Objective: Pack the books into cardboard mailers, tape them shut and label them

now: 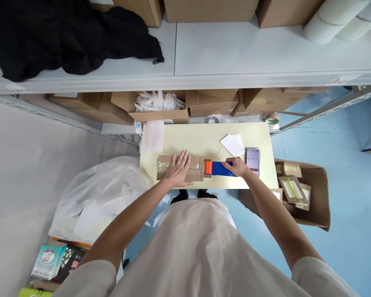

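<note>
A brown cardboard parcel point(165, 167) wrapped in clear tape lies on a small pale yellow table point(200, 140). My left hand point(179, 168) rests flat on top of the parcel, fingers spread. My right hand point(237, 167) is closed round the blue handle of a tape dispenser point(218, 168), whose orange head touches the parcel's right end. A phone point(252, 160) lies just right of my right hand, and white paper slips point(233, 144) lie behind it.
An open cardboard box point(315, 194) with packed parcels stands on the blue floor to the right. A clear plastic bag point(102, 194) of scraps sits left of the table. Shelving behind holds cartons point(160, 109), tape rolls point(272, 118) and black cloth point(64, 37).
</note>
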A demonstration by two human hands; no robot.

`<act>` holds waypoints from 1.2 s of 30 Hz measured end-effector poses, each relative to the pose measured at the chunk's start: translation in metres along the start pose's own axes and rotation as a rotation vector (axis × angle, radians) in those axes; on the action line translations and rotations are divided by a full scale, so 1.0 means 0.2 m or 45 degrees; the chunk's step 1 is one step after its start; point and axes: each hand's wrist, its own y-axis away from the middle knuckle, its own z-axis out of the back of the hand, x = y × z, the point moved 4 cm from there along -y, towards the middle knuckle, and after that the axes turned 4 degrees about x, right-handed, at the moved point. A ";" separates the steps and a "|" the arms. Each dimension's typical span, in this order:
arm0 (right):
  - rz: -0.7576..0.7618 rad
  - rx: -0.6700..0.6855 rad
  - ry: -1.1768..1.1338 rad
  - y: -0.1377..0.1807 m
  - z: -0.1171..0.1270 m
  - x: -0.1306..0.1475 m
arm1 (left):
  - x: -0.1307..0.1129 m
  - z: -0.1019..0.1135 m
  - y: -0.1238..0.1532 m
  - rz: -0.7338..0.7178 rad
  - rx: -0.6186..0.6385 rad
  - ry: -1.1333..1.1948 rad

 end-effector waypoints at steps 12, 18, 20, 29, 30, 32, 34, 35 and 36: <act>0.031 0.106 -0.091 0.06 0.07 -0.09 | -0.22 0.00 -0.17 -0.131 0.066 0.060; -0.117 0.225 0.235 0.14 0.17 -0.09 | -0.24 0.03 -0.17 -0.133 0.047 -0.076; -0.233 0.238 0.410 0.13 0.16 -0.01 | -0.25 0.04 -0.16 -0.152 0.029 -0.111; -0.388 0.153 0.748 -0.02 -0.01 0.50 | -0.29 0.02 -0.16 -0.166 0.022 -0.173; -0.380 0.154 0.749 -0.03 -0.04 0.52 | -0.29 0.02 -0.17 -0.165 0.021 -0.161; -0.378 0.176 0.742 -0.02 -0.08 0.53 | -0.29 0.01 -0.17 -0.161 0.022 -0.133; -0.413 0.162 0.732 0.01 -0.12 0.50 | -0.29 0.00 -0.17 -0.151 0.025 -0.098; -0.449 0.107 0.720 0.03 -0.13 0.47 | -0.29 -0.01 -0.17 -0.144 0.024 -0.074; -0.490 0.026 0.697 0.06 -0.12 0.44 | -0.28 -0.01 -0.17 -0.138 0.020 -0.041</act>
